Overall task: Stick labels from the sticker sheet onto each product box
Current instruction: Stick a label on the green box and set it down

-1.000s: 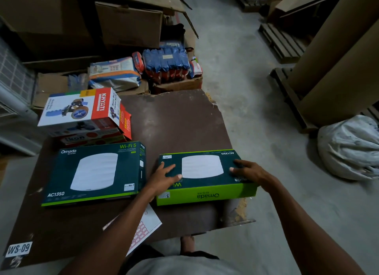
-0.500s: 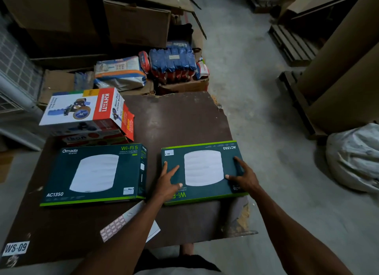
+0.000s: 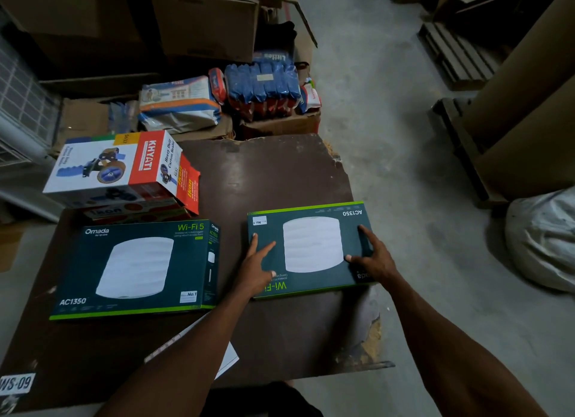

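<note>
1. Worktable [image 3: 280, 180]: dark brown board, its right near corner chipped and crumbling. It carries all the task items.
2. Left Omada box [image 3: 137, 268]: lies flat on the table's left near part, print upright to the wearer, long axis running left to right.
3. Right Omada box [image 3: 311, 248]: lies flat, right of centre and close to the table's right edge. Its print reads upside down to the wearer, "AC1350" at the far right corner. Long axis runs left to right, slightly skewed.
4. Khyati carton-sealer box [image 3: 115, 167]: stacked tilted on Ikon boxes at the far left; not under the hands.
5. Left hand [image 3: 256, 268]: released, fingers spread flat on the right box's left near part.
6. Right hand [image 3: 371, 259]: released, fingers spread flat on that box's right part.
7. Sticker sheet [image 3: 227, 357]: near centre, largely hidden under the left forearm; only a white corner and a strip of label grid show.
8. Risks, as judged: the forearm may drag or crease the sheet; a label could go on inverted relative to the box print; a push rightward could slide the box off the damaged edge.
</note>
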{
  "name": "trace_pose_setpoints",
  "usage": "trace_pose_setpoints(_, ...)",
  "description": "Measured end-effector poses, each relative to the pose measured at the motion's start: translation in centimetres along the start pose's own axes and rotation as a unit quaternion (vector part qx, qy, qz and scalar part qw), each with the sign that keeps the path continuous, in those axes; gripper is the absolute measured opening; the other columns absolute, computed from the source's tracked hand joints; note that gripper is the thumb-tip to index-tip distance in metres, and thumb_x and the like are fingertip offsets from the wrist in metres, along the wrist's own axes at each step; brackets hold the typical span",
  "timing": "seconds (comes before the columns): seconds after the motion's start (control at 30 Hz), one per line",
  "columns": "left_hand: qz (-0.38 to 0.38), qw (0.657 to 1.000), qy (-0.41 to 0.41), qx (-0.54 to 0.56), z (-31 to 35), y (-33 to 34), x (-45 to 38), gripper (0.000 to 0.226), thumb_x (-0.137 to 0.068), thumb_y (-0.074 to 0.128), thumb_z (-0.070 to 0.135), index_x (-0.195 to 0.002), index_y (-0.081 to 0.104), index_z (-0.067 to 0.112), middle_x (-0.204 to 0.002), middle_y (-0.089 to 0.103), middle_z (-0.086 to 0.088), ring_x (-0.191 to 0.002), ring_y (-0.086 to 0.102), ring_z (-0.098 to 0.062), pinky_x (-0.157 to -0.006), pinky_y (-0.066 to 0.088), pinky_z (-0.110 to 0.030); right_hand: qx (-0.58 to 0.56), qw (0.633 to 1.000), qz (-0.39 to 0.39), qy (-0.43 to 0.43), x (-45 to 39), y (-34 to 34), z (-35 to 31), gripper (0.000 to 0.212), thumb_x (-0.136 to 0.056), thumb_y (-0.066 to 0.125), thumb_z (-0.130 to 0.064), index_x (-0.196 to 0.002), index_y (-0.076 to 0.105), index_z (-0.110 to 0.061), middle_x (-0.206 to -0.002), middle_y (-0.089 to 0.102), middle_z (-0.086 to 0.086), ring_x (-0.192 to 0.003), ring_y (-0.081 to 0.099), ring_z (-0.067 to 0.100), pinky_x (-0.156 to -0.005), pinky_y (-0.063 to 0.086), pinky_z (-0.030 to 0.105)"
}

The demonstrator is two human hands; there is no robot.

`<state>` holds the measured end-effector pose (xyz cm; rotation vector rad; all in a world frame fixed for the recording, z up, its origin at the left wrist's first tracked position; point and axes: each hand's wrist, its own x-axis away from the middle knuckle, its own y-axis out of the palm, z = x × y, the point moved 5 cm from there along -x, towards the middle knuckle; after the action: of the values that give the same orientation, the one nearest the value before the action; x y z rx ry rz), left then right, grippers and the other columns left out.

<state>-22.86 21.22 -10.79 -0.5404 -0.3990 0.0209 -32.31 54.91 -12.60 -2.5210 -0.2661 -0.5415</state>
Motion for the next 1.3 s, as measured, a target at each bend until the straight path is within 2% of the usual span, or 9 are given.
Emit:
trace_pose_setpoints(0.1,0.002,1.000,0.004,0.003,-0.4,0.1,-0.4,0.086,-0.078,0.073,-0.010,-0.149,0.048,0.032,-0.168,-0.006,0.013,-0.148,0.030,-0.016,-0.063,0.056,-0.017,-0.006,1.000,-0.009,0.002,0.3,-0.3,-0.8,0.105,-0.056,0.093,-0.047,-0.145,0.037,-0.056,-0.146,0.050,-0.003,-0.125,0.057,0.025,-0.105,0.051,0.049)
trace_pose_setpoints(0.2,0.005,1.000,0.012,0.004,-0.7,-0.1,-0.4,0.086,-0.078,0.075,-0.007,-0.149,0.048,0.033,-0.168,-0.005,0.014,-0.150,0.027,-0.015,-0.084,0.060,-0.030,-0.018,0.999,-0.027,0.005,0.6,-0.3,-1.4,0.101,-0.068,0.094,-0.026,-0.148,0.038,-0.051,-0.147,0.048,0.000,-0.125,0.056,0.027,-0.104,0.052,0.046)
trace_pose_setpoints(0.3,0.003,1.000,0.013,0.007,-1.0,-0.1,-0.5,0.086,-0.078,0.077,-0.006,-0.148,0.049,0.034,-0.168,-0.004,0.015,-0.150,0.026,-0.014,-0.096,0.057,-0.038,-0.027,0.999,-0.031,0.002,0.6,-0.2,-1.3,0.102,-0.067,0.094,-0.024,-0.148,0.039,-0.051,-0.148,0.049,0.002,-0.125,0.057,0.028,-0.103,0.052,0.043)
trace_pose_setpoints(0.57,0.006,1.000,0.004,0.016,-1.0,0.1,-0.6,0.086,-0.077,0.076,-0.008,-0.148,0.049,0.032,-0.168,-0.003,0.015,-0.149,0.028,-0.013,-0.098,0.056,-0.037,-0.026,0.999,-0.019,0.014,1.1,-0.2,-1.2,0.103,-0.065,0.092,-0.035,-0.149,0.035,-0.056,-0.149,0.049,-0.001,-0.129,0.053,0.027,-0.110,0.046,0.051)
trace_pose_setpoints(0.7,0.004,1.000,0.008,0.015,-0.9,0.0,-0.7,0.087,-0.077,0.076,-0.009,-0.148,0.049,0.033,-0.168,-0.003,0.014,-0.150,0.025,-0.014,-0.099,0.056,-0.037,-0.012,1.000,-0.010,0.018,0.5,-0.1,-0.4,0.107,-0.048,0.087,-0.058,-0.137,0.032,-0.074,-0.149,0.050,-0.002,-0.128,0.055,0.027,-0.109,0.047,0.053)
trace_pose_setpoints(0.77,0.003,1.000,0.008,0.012,-0.8,0.0,-0.6,0.087,-0.077,0.076,-0.009,-0.148,0.049,0.033,-0.168,-0.003,0.014,-0.150,0.025,-0.013,-0.098,0.056,-0.036,-0.014,1.000,-0.010,0.017,0.3,0.0,0.0,0.107,-0.045,0.087,-0.061,-0.135,0.031,-0.076,-0.149,0.050,-0.002,-0.128,0.055,0.027,-0.108,0.048,0.053)
trace_pose_setpoints(0.87,0.003,1.000,0.004,0.015,-0.6,0.0,-0.5,0.086,-0.078,0.075,-0.010,-0.148,0.049,0.033,-0.169,-0.003,0.014,-0.147,0.027,-0.011,-0.095,0.057,-0.033,-0.014,1.000,-0.010,0.020,0.4,-0.1,-0.1,0.109,-0.050,0.090,-0.056,-0.141,0.032,-0.069,-0.149,0.049,-0.002,-0.129,0.054,0.027,-0.109,0.047,0.054)
trace_pose_setpoints(1.1,0.007,1.000,0.015,0.004,-0.6,-0.1,-0.2,0.084,-0.078,0.073,-0.009,-0.149,0.048,0.029,-0.169,-0.002,0.009,-0.148,0.024,-0.010,-0.107,0.049,-0.037,-0.042,0.999,-0.025,-0.007,1.4,0.1,-1.3,0.103,-0.071,0.093,-0.014,-0.154,0.038,-0.040,-0.150,0.046,0.002,-0.131,0.052,0.029,-0.106,0.051,0.049)
trace_pose_setpoints(1.3,0.006,1.000,0.020,0.000,-0.5,-0.2,0.0,0.083,-0.079,0.073,-0.009,-0.149,0.048,0.029,-0.169,-0.003,0.010,-0.146,0.025,-0.007,-0.104,0.051,-0.037,-0.034,0.999,-0.017,-0.004,0.8,0.2,-0.7,0.111,-0.056,0.094,-0.040,-0.150,0.036,-0.049,-0.150,0.046,-0.002,-0.130,0.053,0.028,-0.106,0.050,0.052)
